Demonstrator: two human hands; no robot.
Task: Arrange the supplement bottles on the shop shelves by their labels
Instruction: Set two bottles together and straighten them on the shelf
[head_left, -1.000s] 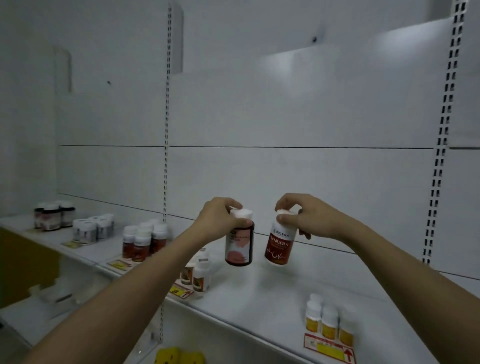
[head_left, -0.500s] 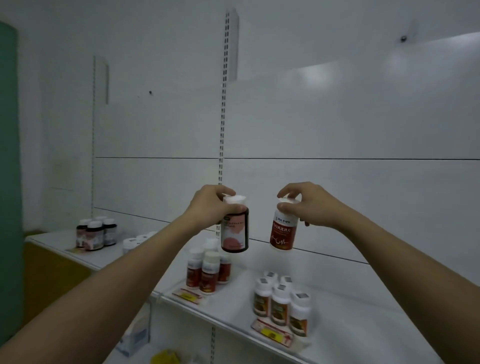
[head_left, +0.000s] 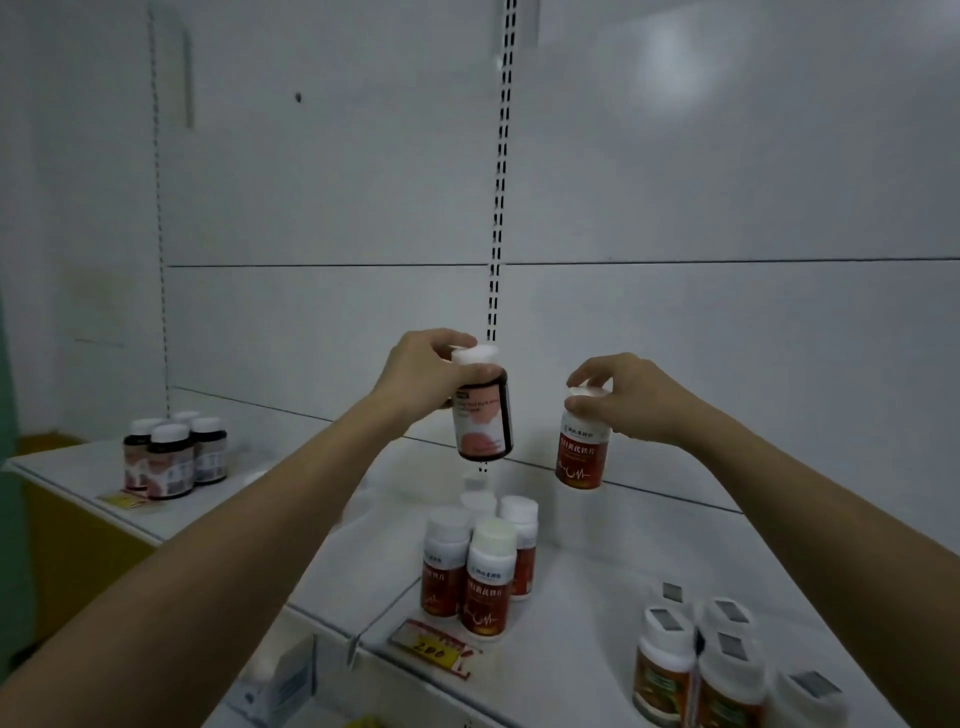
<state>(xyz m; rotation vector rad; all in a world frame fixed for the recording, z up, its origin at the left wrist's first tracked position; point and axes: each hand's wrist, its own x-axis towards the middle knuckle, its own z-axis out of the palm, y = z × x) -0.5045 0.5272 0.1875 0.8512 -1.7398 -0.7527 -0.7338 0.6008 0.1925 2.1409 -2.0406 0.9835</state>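
Note:
My left hand (head_left: 423, 371) grips a dark bottle with a pink label (head_left: 482, 415) by its white cap, held in the air above the shelf (head_left: 582, 582). My right hand (head_left: 628, 400) holds a white bottle with a red label (head_left: 582, 452) by its cap, also in the air. Directly below stands a group of matching red-label bottles (head_left: 480, 564). A cluster of dark pink-label bottles (head_left: 174, 457) stands on the shelf at far left.
Brown-label bottles with white caps (head_left: 711, 670) stand at the bottom right. A yellow-red price tag (head_left: 434, 647) sits on the shelf's front edge. A slotted upright rail (head_left: 501, 171) runs up the white back panel. A lower shelf holds a small box (head_left: 283, 686).
The view has swung left and closer to the shelf; the bottle groups have shifted right in the picture. Both hands keep their bottles raised, now a little farther apart.

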